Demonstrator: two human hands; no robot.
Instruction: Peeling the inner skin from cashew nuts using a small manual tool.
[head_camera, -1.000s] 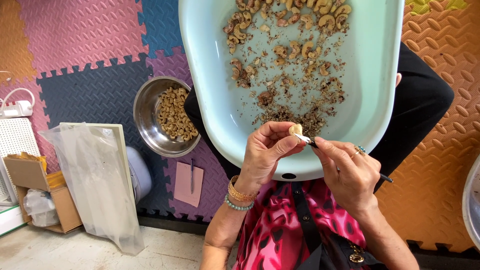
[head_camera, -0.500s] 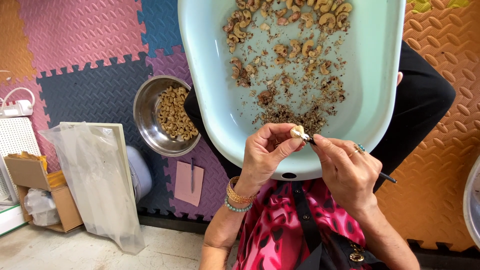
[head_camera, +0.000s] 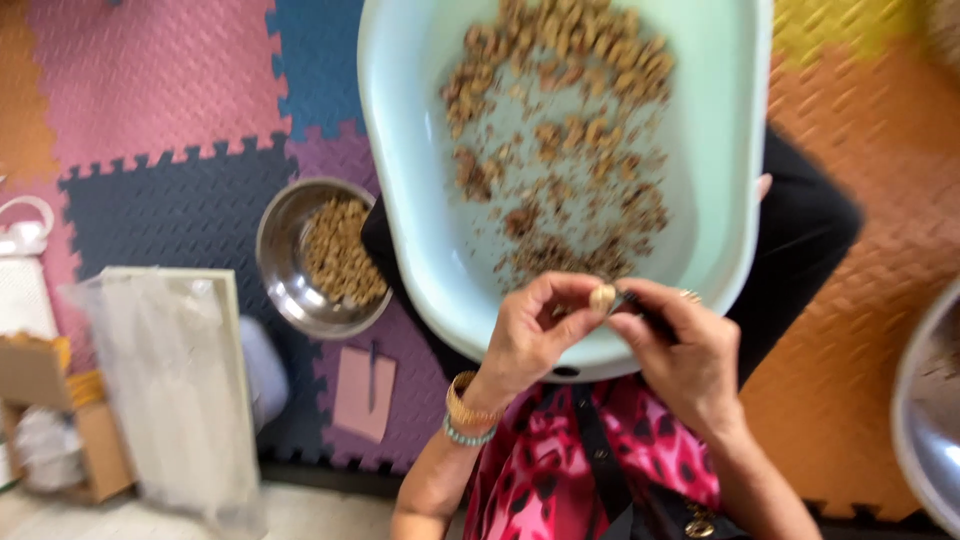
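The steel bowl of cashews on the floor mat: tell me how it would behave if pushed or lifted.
The steel bowl looks rigid and smooth, so it would probably hold its shape. Its rounded sides suggest it could rock if pushed at the rim. The foam mat is textured, so it likely grips rather than slides. The cashews lie loose and would shift.

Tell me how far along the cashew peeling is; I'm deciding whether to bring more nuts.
Done: the steel bowl on the mat holds a layer of pale peeled cashews. In hand: the left hand pinches one cashew while the right hand works a small dark tool against it. Left: a good pile of nuts, mixed with skin scraps, sits in the pale green tub.
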